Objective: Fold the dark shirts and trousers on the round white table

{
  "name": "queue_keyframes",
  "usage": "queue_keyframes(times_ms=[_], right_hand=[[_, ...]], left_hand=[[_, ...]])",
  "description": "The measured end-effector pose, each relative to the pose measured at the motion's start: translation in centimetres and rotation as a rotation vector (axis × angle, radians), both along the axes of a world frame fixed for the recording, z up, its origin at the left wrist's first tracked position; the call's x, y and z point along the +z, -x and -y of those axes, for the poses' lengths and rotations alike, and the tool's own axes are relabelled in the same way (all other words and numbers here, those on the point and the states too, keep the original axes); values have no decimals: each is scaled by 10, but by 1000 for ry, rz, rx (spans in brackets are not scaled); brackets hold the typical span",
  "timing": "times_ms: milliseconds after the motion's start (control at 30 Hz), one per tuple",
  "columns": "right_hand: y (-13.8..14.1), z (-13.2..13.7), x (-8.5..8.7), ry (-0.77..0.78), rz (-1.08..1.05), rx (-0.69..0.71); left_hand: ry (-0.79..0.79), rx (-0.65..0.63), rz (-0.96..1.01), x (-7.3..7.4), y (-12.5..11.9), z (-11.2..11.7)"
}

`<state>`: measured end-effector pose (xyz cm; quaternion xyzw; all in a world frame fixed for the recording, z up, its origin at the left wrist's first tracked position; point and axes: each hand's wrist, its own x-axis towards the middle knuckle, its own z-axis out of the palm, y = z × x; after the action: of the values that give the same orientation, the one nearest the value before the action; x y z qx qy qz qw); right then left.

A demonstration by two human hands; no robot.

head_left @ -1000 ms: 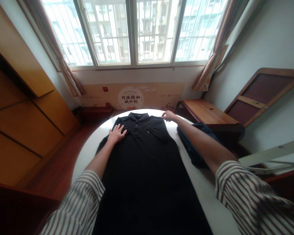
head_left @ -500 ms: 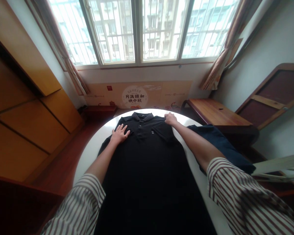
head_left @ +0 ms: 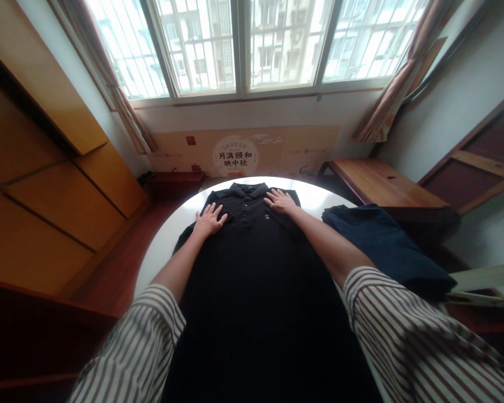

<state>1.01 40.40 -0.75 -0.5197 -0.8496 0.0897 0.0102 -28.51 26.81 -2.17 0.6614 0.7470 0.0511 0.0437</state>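
Note:
A black polo shirt [head_left: 256, 280] lies front side up on a round white table [head_left: 155, 246], its collar toward the window and its lower part running down out of view. Flat on the shirt's left shoulder area rests my left hand [head_left: 210, 220], fingers spread. My right hand [head_left: 280, 201] lies on the opposite shoulder, just above the small chest logo, fingers stretched out. Neither hand grips the cloth. The shirt's buttoned placket runs between the two hands.
Folded dark navy cloth [head_left: 386, 246] sits at the table's right side. Beyond it stand a wooden desk [head_left: 386, 179] and a leaning brown-framed panel [head_left: 479, 157]. Wooden cabinets [head_left: 54, 207] line the left. A barred window [head_left: 243, 50] with curtains is ahead.
My right hand has let go of the shirt's right shoulder edge, moved left and flattened onto the cloth. My left hand stays on the shirt. The view has tilted slightly down.

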Motion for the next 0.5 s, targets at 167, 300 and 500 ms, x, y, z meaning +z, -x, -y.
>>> queue_keyframes(times_ms=[167, 300, 500], right_hand=[[8, 24, 34, -57, 4, 38], [11, 77, 75, -93, 24, 161], [-41, 250, 107, -55, -79, 529]], left_hand=[[17, 10, -2, 3, 1, 0], [13, 3, 23, 8, -3, 3], [-296, -130, 117, 44, -15, 41]])
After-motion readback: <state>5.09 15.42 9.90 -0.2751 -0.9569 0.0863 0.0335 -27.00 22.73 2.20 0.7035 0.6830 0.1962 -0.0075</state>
